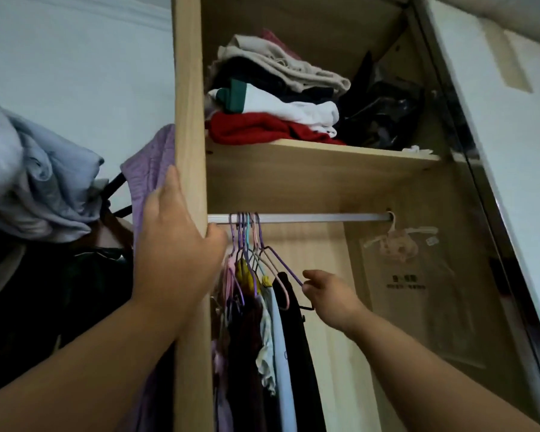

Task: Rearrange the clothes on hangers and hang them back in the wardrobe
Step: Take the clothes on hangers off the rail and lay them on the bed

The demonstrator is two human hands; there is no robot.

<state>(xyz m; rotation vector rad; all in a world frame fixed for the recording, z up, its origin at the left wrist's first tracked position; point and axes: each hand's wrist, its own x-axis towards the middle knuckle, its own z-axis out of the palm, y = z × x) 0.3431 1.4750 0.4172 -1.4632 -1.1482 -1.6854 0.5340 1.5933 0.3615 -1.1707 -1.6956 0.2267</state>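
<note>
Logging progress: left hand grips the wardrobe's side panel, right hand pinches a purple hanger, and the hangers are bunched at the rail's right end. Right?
No: the head view shows the hangers bunched at the left end of the rail. The left hand does grip the side panel, and the right hand pinches the purple hanger.

We can't read the print on the clear bag (418,322). Bottom edge cuts off the hanging clothes (278,353). The side panel (189,120), gripped by the left hand (172,235), hides most of the purple garment (152,173). On the purple hanger (287,265), pinched by the right hand (331,296), the far arm is lost among clothes.
</note>
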